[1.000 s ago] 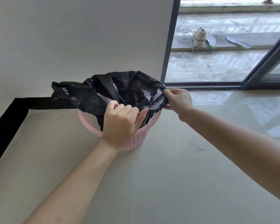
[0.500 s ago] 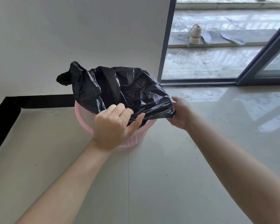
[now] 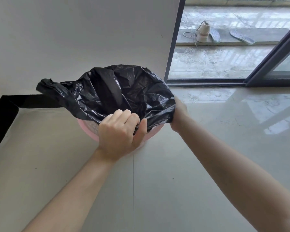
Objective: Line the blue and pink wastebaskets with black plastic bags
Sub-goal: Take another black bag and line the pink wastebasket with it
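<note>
Since 0.5 s ago bag mouth spread wider over pink basket on floor; left hand pinched near hem, right hand gripped right edge w/ fingers hidden; film looked light, limp, slippery, so take it at the hem.

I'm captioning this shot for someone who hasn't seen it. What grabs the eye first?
A crumpled black bag billows over a pink basket on the pale floor by the wall. The left hand grips its near edge; the right hand is tucked behind its right side. Beyond the glass door, a white shoe lies outside.
</note>
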{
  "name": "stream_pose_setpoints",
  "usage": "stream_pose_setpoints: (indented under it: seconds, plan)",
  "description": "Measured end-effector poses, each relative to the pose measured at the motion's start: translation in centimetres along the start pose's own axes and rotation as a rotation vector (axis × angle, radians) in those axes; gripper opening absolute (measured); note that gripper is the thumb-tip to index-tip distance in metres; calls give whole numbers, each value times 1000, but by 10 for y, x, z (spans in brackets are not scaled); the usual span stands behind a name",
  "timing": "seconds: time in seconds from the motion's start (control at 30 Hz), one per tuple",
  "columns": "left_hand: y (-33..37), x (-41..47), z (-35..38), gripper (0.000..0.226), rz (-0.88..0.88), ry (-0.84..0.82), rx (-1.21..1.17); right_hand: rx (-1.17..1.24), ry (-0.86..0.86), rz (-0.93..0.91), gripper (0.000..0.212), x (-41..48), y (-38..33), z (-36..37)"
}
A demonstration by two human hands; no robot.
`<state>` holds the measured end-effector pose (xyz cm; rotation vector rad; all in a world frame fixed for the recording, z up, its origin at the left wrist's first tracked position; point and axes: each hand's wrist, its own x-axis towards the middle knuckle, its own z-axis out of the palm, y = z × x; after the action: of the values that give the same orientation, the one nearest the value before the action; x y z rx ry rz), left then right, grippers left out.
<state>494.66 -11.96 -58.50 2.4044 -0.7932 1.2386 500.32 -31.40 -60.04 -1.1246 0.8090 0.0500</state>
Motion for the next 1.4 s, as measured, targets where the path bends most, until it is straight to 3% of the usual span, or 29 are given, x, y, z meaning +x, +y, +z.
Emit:
stream_pose_setpoints:
  seconds: [0.07, 0.27, 0.33, 0.43, 0.57, 0.73, 0.97, 1.2, 1.4]
  plan:
    - [-2, 13, 11, 39, -49, 26, 9, 30, -13, 31, 29, -4, 4, 5]
    - [3, 38, 43, 37, -149, 45, -41, 4, 32, 47, 68, -12, 6, 1]
    - [9, 42, 44, 34, -170, 57, -106, -100, 18, -20, 63, -13, 6, -4]
    - [11, 37, 35, 32, -127, 21, -119, -122, 48, -181, 37, -11, 5, -10]
    - [-11, 17, 16, 41, -113, -69, 86, -103, 118, -285, 42, -4, 3, -7]
    - [-25, -24, 7, 38, -51, -60, 161, -123, 137, -248, 49, -10, 27, 1]
    - [-1, -51, 15, 20, -221, 17, 72, -250, 143, -223, 46, -12, 43, 6]
    - [5, -51, 21, 20, -220, -23, 69, 3, 48, -161, 47, -33, 25, 12]
    - [3, -56, 22, 15, -167, -51, 95, -70, 45, -268, 36, -36, 41, 13]
